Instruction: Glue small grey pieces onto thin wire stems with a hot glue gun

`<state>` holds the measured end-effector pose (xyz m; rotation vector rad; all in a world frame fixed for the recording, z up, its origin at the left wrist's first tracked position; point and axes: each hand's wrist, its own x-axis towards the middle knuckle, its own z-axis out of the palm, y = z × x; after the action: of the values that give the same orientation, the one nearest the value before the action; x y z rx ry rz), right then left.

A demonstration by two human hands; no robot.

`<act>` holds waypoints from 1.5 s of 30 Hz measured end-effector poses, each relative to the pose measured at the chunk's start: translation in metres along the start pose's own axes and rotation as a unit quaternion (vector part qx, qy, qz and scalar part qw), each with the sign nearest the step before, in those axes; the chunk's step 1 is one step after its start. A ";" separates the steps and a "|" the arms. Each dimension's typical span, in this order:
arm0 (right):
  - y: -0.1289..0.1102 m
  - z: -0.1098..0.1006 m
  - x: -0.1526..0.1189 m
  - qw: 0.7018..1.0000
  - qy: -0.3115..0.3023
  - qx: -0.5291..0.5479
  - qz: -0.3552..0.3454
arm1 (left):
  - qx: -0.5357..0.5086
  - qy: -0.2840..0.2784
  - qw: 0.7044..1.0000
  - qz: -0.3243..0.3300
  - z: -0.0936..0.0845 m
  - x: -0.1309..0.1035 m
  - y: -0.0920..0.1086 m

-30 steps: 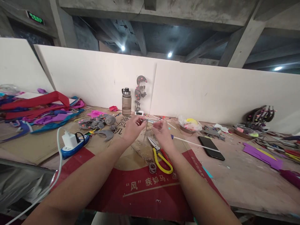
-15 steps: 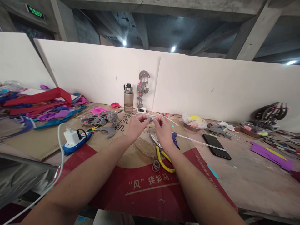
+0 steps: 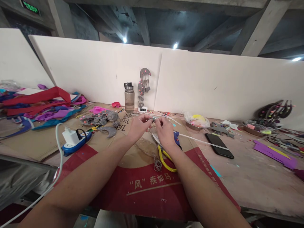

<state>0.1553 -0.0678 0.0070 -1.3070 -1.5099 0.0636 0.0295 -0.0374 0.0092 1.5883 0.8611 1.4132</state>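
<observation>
My left hand point(image 3: 140, 126) and my right hand point(image 3: 165, 131) meet over the cardboard, fingertips pinched on a small grey piece point(image 3: 153, 120). It looks like felt, but the fingers cover most of it. Yellow-handled scissors point(image 3: 161, 154) lie partly beneath my right wrist, blades pointing away. Beside their handles is a small coil of grey cord point(image 3: 157, 165). A blue glue gun point(image 3: 176, 138) shows behind my right wrist, with a long pale stick point(image 3: 199, 140) reaching right from it. Left of my hands rest a grey felt crescent point(image 3: 109, 131) and a ball of grey yarn point(image 3: 112, 116).
A water bottle point(image 3: 129, 98) and a hanging grey moon ornament point(image 3: 145, 74) stand by the white board point(image 3: 95, 69). Right are a phone point(image 3: 218, 145) and a bowl point(image 3: 196, 122). A blue power strip point(image 3: 77, 145) with a white cable and heaped coloured cloth point(image 3: 47, 106) lie left.
My right fingers have curled in a little closer, so less of the grey piece shows. The view has tilted slightly; the other things lie where they were.
</observation>
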 end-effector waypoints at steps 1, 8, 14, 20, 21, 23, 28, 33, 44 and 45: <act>-0.001 0.000 0.000 1.000 -0.001 -0.002 0.000 | 0.000 -0.001 1.000 -0.002 0.000 0.000 0.001; -0.001 -0.001 -0.001 1.000 -0.015 -0.007 0.008 | 0.002 -0.010 1.000 0.002 0.001 -0.002 0.001; -0.001 -0.001 -0.001 1.000 -0.024 -0.005 0.014 | 0.012 -0.027 0.999 0.011 0.001 -0.001 0.001; -0.001 -0.003 0.000 0.999 -0.028 -0.012 0.023 | -0.010 -0.038 0.999 0.003 0.002 0.001 -0.003; -0.001 -0.003 0.000 0.999 -0.028 -0.014 0.023 | -0.019 -0.039 0.999 0.002 0.002 0.001 -0.004; -0.001 -0.003 0.001 0.999 -0.029 -0.016 0.024 | -0.034 -0.046 0.998 0.000 0.002 0.002 -0.007; -0.001 -0.004 0.001 0.999 -0.026 -0.030 0.035 | -0.055 -0.072 0.996 -0.011 0.001 0.001 -0.008; 0.000 -0.004 0.000 0.999 -0.022 -0.029 0.031 | -0.080 -0.096 0.992 -0.023 0.000 0.002 -0.007; 0.000 -0.009 -0.001 0.999 -0.035 0.001 0.018 | -0.063 -0.075 0.994 -0.049 0.001 0.004 -0.006; 0.000 -0.010 -0.002 0.999 -0.033 0.014 0.020 | -0.061 -0.066 0.995 -0.048 0.001 0.004 -0.006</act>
<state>0.1616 -0.0747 0.0096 -1.3229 -1.5333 0.1536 0.0308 -0.0315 0.0056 1.5097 0.7490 1.2538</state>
